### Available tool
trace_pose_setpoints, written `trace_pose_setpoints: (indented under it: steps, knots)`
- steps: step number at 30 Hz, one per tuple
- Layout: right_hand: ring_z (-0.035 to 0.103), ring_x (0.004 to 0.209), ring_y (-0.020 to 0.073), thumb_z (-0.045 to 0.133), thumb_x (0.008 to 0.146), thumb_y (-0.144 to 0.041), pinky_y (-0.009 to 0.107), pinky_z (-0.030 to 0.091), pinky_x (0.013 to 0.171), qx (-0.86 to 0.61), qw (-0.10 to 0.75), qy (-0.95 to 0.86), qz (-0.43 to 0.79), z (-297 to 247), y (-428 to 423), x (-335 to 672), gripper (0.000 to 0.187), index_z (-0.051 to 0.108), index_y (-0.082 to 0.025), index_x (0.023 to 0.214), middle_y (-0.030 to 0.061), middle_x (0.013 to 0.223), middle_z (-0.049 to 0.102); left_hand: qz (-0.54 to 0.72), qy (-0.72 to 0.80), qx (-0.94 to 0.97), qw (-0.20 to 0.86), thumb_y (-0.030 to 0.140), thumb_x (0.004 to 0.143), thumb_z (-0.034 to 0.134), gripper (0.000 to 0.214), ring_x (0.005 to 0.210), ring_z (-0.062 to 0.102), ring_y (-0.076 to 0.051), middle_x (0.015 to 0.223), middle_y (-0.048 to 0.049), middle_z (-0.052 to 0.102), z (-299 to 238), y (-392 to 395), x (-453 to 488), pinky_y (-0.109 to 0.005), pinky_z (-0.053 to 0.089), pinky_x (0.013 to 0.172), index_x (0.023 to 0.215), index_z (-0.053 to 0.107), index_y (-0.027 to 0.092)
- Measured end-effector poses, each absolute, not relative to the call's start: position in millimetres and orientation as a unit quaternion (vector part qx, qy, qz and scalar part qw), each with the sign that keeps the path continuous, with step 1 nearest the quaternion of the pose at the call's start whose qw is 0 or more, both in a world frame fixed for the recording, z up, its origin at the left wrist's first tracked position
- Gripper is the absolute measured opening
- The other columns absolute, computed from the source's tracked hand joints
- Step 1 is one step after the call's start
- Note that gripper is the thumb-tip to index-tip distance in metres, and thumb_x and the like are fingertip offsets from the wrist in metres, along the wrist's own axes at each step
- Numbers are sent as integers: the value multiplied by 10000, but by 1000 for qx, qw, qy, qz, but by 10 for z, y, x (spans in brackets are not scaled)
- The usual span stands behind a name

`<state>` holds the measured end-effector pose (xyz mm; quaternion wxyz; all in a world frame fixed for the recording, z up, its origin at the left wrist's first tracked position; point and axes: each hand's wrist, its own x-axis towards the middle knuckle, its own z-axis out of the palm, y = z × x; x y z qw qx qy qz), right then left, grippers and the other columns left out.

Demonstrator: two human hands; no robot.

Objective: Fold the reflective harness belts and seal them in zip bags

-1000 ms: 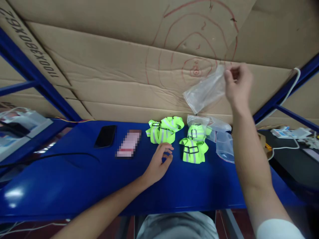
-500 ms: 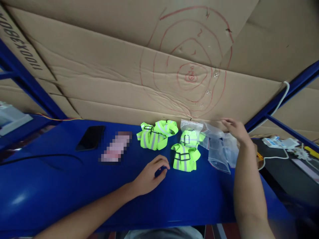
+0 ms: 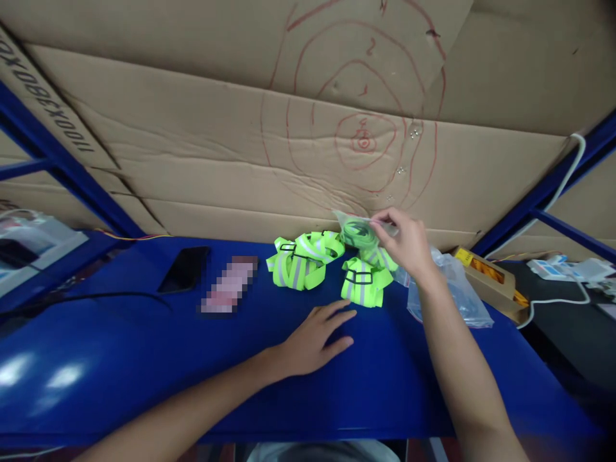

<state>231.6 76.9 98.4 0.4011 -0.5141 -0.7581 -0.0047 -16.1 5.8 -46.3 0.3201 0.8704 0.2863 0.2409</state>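
Observation:
Between the thumb and fingers of my right hand is the edge of a clear plastic bag with a rolled green strap inside, tilted up at the back of the blue table. Below it sits a rolled fluorescent-green reflective strap with a black buckle. My left hand rests low with fingers apart, its fingertips just in front of that strap. More rolled reflective straps lie together to the left. Partly behind my right hand is another green strap.
Clear plastic bags lie right of my right forearm, beside a cardboard box with orange contents. A black phone and a blurred-out pink item are on the left. Cardboard with red rings stands behind the blue table.
My right hand has come left from above the empty bags and now pinches the bag with the strap, which is lifted. My left hand has shifted right and its fingers have spread.

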Motion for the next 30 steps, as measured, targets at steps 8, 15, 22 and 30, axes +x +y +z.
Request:
trace_pose_setpoints:
  steps: [8,15,22,30]
  knots:
    - [636,766,141,701,895,-207,237,392,673,-416,36,-878,234,706,458,1799,40,704,-182,925,8,882,735,428,324,502,678,621,859,750,502,758,669,-168,861,-66,698,-254,242,-377,-289,539,696,980,730,135]
    - [590,717,150,678,883,-241,245,336,635,-447,-37,-859,248,552,484,1677,139,759,-181,979,24,820,723,355,374,490,703,437,826,758,339,672,679,-172,753,-84,710,-415,206,-300,-283,524,623,797,749,99]
    - [501,554,126,575,814,-105,264,292,574,-453,-65,-855,243,552,439,1587,173,724,-187,784,-10,586,633,364,382,482,700,384,826,752,263,741,690,-140,791,-58,728,-473,180,-284,-264,556,742,776,745,127]
    - [601,556,125,560,862,-128,230,389,604,-418,-24,-853,312,607,435,1636,138,690,-176,849,-18,594,687,313,355,464,749,674,820,775,606,708,714,-178,877,-131,741,-440,104,-275,-282,562,631,943,744,82]
